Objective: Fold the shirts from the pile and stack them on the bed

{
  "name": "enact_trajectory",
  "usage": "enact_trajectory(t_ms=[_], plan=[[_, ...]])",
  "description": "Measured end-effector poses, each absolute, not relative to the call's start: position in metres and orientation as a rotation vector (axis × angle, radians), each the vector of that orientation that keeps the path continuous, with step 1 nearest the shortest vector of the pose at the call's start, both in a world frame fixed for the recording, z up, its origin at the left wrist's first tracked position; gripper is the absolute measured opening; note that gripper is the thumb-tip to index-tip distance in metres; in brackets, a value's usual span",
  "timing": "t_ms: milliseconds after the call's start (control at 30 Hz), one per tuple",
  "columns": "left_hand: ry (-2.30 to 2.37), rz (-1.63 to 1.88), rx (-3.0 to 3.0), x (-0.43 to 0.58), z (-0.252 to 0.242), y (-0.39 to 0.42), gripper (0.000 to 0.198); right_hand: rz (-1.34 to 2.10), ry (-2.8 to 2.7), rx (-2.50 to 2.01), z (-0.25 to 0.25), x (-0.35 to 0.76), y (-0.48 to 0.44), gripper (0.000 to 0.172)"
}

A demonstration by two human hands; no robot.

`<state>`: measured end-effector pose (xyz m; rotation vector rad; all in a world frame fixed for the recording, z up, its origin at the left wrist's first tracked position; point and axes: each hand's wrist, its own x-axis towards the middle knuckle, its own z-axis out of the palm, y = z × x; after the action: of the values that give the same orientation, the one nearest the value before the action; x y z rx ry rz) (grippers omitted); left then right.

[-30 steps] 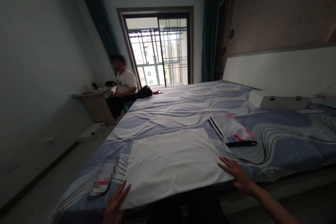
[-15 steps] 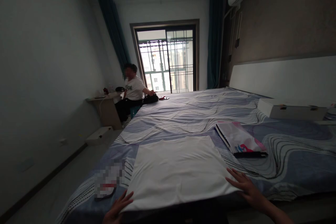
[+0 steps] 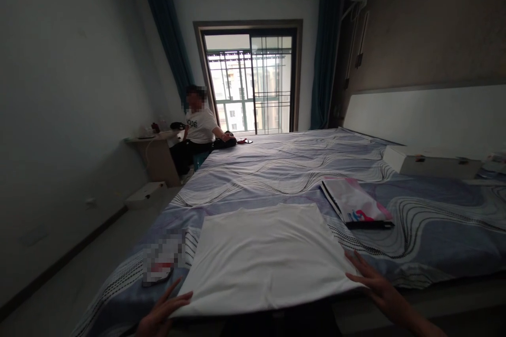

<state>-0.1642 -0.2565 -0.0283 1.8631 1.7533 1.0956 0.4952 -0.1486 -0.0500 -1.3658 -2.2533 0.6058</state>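
Observation:
A white cloth (image 3: 264, 258), perhaps a garment, lies spread at the near edge of the bed with soft wrinkles across it. At its near left corner is my left hand (image 3: 166, 308), fingers spread and touching the edge. My right hand (image 3: 369, 276) rests against the right edge near the front corner, its fingers also stretched apart. To the left of the cloth lies a phone-like object (image 3: 162, 266), blurred out by pixelation. A pink and white printed plastic package (image 3: 356, 202) with a dark edge lies beyond my right hand.
The bed (image 3: 276, 163) has a blue-grey, wavy-patterned sheet. A white box (image 3: 430, 160) stands near the headboard (image 3: 427, 113). A person (image 3: 200, 126) sits at the far left bedside by a small table (image 3: 158, 152). Another white box (image 3: 146, 195) is on the floor.
My left hand has shifted slightly left and outward along with the cloth's near left corner. My right hand has moved a little to the right. The camera view has tilted slightly.

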Motion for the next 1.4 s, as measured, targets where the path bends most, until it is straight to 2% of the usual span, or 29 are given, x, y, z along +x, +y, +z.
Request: enact_trajectory(t_ms=[133, 267, 400, 533, 667, 800, 1000, 1167, 1400], plan=[[1.812, 1.096, 1.798, -0.167, -0.009, -0.252, 0.039, 0.669, -2.175, -1.317, -0.033, 0.497, -0.153, 0.044], [1.999, 1.167, 1.673, -0.155, 0.014, -0.206, 0.054, 0.635, -1.922, -1.411, -0.019, 0.48, -0.117, 0.056], [2.125, 1.22, 1.593, -0.142, 0.023, -0.133, 0.047, 0.516, -1.731, -1.532, -0.013, 0.452, -0.055, 0.065], [2.339, 1.076, 1.535, -0.139, 0.026, -0.06, 0.035, 0.376, -1.666, -1.658, -0.008, 0.424, 0.013, 0.051], [2.44, 1.016, 1.498, -0.141, 0.016, -0.012, 0.031, 0.276, -1.675, -1.856, -0.013, 0.405, 0.071, 0.037], [2.43, 0.976, 1.468, -0.147, -0.008, 0.002, 0.03, 0.37, -1.697, -1.9, -0.037, 0.403, 0.103, 0.031], [2.284, 0.988, 1.487, -0.165, -0.023, 0.008, 0.046, 0.774, -1.6, -1.646, -0.057, 0.427, 0.124, 0.037], [2.198, 1.015, 1.427, -0.167, -0.022, 0.02, 0.056, 0.998, -1.454, -1.625, -0.055, 0.429, 0.13, 0.036], [2.308, 0.922, 1.333, -0.17, -0.007, 0.026, 0.049, 0.967, -1.413, -1.737, -0.04, 0.428, 0.129, 0.033]])
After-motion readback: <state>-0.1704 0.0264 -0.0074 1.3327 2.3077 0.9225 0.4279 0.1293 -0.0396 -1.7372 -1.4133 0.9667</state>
